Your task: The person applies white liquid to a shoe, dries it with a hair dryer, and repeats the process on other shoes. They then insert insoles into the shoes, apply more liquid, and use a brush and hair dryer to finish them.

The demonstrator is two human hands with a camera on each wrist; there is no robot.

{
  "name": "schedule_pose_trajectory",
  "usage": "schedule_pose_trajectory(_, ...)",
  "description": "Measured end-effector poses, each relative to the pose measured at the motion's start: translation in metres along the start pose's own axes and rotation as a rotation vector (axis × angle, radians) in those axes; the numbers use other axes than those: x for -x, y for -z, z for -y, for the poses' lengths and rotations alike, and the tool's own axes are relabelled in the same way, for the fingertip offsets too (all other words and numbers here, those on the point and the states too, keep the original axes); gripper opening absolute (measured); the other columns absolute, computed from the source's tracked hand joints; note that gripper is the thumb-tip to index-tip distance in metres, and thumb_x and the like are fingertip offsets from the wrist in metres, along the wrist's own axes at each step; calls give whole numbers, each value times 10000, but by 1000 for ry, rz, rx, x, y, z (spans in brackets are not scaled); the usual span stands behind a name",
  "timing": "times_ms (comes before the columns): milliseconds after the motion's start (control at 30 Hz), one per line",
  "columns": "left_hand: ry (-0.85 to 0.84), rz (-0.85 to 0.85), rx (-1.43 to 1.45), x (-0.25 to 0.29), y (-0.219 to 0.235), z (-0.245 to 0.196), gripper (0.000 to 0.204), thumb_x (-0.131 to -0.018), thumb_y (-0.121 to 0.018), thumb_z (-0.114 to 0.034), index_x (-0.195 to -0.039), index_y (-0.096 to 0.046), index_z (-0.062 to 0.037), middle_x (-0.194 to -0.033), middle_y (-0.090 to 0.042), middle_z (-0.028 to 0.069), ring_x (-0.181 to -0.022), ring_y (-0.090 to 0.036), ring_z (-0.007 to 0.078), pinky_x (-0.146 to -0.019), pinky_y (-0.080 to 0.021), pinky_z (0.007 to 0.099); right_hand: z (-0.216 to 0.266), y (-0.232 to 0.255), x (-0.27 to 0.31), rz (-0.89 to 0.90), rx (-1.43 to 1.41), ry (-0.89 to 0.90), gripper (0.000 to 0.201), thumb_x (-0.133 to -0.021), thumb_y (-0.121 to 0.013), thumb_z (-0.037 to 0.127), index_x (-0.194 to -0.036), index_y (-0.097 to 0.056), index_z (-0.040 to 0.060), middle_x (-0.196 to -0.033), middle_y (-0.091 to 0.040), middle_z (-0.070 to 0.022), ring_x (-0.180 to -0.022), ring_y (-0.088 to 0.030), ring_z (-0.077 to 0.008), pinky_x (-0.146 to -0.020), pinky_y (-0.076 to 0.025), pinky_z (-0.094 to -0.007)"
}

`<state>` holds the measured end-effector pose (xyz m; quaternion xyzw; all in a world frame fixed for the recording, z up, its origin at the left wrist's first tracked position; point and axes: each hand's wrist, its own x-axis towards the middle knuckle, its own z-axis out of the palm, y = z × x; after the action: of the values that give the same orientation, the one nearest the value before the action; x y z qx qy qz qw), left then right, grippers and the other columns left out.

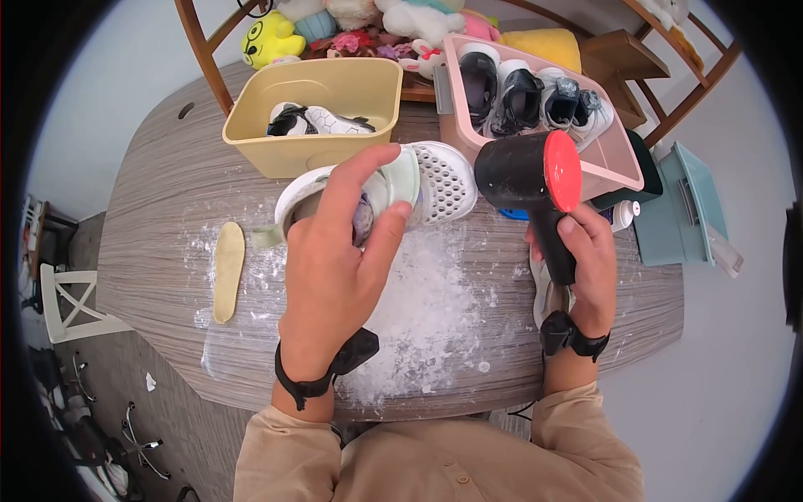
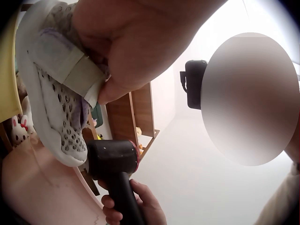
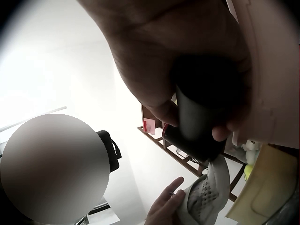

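Note:
A white perforated shoe (image 1: 447,182) with a pale green strap (image 1: 401,177) is held up over the table by my left hand (image 1: 330,259), its fingers and thumb gripping the strap area. In the left wrist view the shoe (image 2: 63,110) shows its holed upper, the left hand (image 2: 136,42) pinching the strap. My right hand (image 1: 590,259) grips the handle of a black blower with a red end (image 1: 563,171); its nozzle points at the shoe's toe, close by. The right wrist view shows the right hand (image 3: 164,51) around the dark handle (image 3: 199,112).
White powder (image 1: 427,309) covers the table's middle; an insole (image 1: 227,272) lies left. Behind stand a yellow bin (image 1: 309,155) with shoes and a pink bin (image 1: 615,163) with several shoes. Another sole or insole lies under the right hand. A teal bin (image 1: 661,205) stands right, plush toys behind.

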<state>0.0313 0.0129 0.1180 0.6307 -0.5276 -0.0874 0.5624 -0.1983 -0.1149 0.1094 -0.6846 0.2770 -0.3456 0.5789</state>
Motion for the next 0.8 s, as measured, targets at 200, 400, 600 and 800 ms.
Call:
schedule_pose_trajectory(200,4,5,3,0,1,1,367,-836,-630,-28,-1194,-550,-38,-966,-618,40,-705,-522,58,-591,-426,206,-1,0,0,-2,-6,12,371,-902,-544,224,-1133,-580,-64,-817,-634,-99,-642,-580,-116,-587,-476,-238)
schedule_pose_trajectory(400,14,5,51,0,0,4,356,-846,-619,-15,-1194,-546,-32,-995,-616,54,-753,-542,67,-625,-444,210,1,1,1,18,-15,-12,374,-891,-554,216,-1130,-579,-70,-827,-635,-106,-648,-583,-121,-598,-484,-244)
schedule_pose_trajectory(600,-26,-44,99,-2,-4,9,339,-835,-626,-25,-1167,-564,-53,-925,-643,109,-665,-584,159,-591,-455,259,-1,3,1,37,-22,1,368,-884,-557,200,-1134,-578,-69,-823,-636,-102,-653,-584,-119,-599,-484,-243)
schedule_pose_trajectory(800,12,-26,32,-1,-1,4,305,-831,-630,-34,-1131,-582,-65,-811,-647,120,-557,-571,182,-532,-437,276,1,1,2,22,0,-3,372,-893,-559,215,-1137,-578,-66,-827,-638,-101,-653,-584,-116,-598,-485,-238)
